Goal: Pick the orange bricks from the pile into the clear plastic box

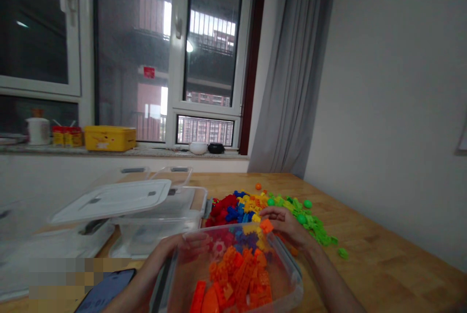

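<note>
A clear plastic box (292,281) with grey side clips stands tilted in front of me, holding a heap of orange toy blocks (241,274). My left hand (193,242) is at its far left corner, fingers against the outside of the wall and partly seen through the plastic. Beyond the far rim, my right hand (282,220) has curved fingers, with an orange toy block (266,226) at the fingertips; the thumb is mostly hidden. Just past it lie yellow pieces (251,203), blue pieces (233,214) and red pieces (222,208), spread over the table.
Green pieces (315,225) are scattered at the right on the wooden table (379,259). Several clear boxes (156,230) and a white lid (113,198) are stacked at the left. A phone (107,291) lies near the front. A yellow case (110,138) sits on the windowsill.
</note>
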Demonstrator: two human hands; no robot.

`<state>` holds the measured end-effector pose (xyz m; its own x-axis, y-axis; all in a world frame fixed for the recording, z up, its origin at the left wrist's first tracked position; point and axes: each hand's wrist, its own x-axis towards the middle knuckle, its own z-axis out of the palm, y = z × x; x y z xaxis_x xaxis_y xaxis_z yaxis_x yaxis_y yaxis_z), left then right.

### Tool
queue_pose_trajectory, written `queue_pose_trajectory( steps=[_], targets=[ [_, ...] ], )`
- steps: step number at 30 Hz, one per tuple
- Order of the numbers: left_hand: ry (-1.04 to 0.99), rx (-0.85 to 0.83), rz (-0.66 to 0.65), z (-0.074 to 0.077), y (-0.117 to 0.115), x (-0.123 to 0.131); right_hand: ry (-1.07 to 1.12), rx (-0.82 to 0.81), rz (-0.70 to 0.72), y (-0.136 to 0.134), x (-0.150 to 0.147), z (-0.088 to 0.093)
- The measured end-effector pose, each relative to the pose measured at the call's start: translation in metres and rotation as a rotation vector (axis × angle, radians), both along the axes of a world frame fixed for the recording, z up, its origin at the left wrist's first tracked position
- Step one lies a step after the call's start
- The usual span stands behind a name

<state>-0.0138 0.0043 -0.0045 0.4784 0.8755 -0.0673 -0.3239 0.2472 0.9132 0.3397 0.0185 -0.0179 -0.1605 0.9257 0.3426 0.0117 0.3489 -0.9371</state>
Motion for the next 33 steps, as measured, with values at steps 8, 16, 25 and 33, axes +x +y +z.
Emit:
queue_pose_trajectory(
  steps=[8,16,25,33],
  targets=[
    [-0.046,-0.01,-0.037,0.006,-0.004,0.003,0.068,-0.015,-0.032,0.0,0.0,0.002],
    [-0.01,-0.023,0.025,0.009,-0.008,0.003,0.09,-0.001,-0.105,0.004,0.0,0.004],
    [-0.015,-0.07,-0.028,0.008,-0.007,0.003,-0.286,0.077,-0.374,0.02,0.016,0.002],
    [0.071,0.042,0.098,0.011,-0.007,0.001,-0.778,-0.096,-0.341,0.021,0.033,0.013]
  ],
)
